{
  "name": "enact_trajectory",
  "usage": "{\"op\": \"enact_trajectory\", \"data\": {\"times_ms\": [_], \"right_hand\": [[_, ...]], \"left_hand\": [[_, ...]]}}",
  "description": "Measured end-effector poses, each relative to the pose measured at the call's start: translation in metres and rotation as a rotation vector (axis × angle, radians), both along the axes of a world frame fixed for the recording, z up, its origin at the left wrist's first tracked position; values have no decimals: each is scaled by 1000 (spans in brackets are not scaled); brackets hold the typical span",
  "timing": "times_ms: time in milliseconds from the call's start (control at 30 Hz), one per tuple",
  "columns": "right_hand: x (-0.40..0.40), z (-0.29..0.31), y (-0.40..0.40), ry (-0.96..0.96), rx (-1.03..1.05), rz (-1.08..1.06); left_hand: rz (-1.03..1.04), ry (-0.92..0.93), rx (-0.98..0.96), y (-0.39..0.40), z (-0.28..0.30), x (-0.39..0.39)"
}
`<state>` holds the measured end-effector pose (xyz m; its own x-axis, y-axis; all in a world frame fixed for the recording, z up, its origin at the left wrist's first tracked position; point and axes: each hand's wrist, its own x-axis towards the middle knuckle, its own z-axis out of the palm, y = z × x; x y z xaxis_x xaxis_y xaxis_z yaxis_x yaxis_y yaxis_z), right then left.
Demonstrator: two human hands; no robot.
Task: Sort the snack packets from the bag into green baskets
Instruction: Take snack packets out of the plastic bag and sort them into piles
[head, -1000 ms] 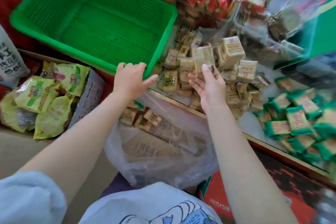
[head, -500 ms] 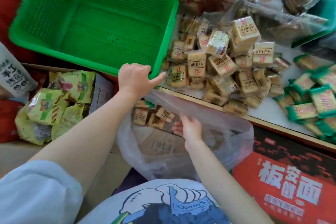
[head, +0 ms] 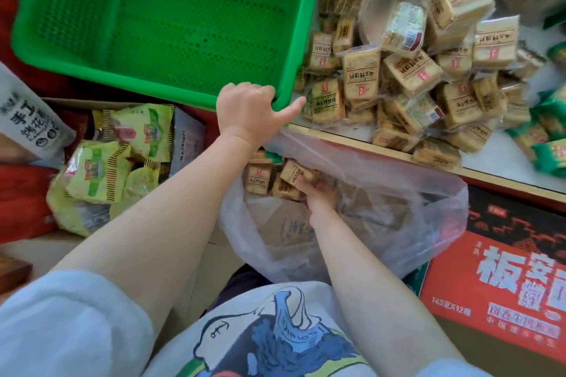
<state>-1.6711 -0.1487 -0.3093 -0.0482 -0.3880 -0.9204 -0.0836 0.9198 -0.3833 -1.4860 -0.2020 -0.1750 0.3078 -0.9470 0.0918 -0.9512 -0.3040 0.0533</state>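
Right hand [head: 317,193] grasps tan packets [head: 292,176] inside plastic bag [head: 398,208]; left hand [head: 248,113] grips green basket [head: 153,24].

Right hand [head: 317,193] fingers buried among tan packets [head: 292,176] inside plastic bag [head: 398,217]; grip not readable. Bag film hazes contents toward 3 o'clock. Left hand [head: 248,110] fingertips hidden behind green basket [head: 153,76] rim. Basket cut off by top edge at 12 o'clock. Green-wrapped packets [head: 551,156] cropped and blurred at 3 o'clock. Red carton [head: 496,285] cut off by right edge at 4 o'clock.
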Motion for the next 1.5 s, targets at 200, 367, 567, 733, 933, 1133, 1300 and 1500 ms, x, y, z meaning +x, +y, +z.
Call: {"op": "enact_trajectory", "data": {"times_ms": [200,367,567,733,933,1133,1300,1500], "right_hand": [[-34,47,17,71,16,171],[-56,124,-4,0,-43,226],[-43,194,-70,-153,-378,12],[-23,192,-119,-152,-414,-84],[-6,179,-114,-112,-422,159],[20,163,-112,-82,-379,84],[27,166,-104,-213,-301,-94],[10,167,-59,-201,-312,-17]], "left_hand": [[-2,47,51,-1,6,0],[-15,60,99,-1,12,1],[-32,97,114,1,17,2],[-35,153,105,0,21,3],[-42,216,99,-4,28,7],[29,129,72,23,7,13],[93,258,0,33,0,16],[31,378,10,36,5,25]]}}
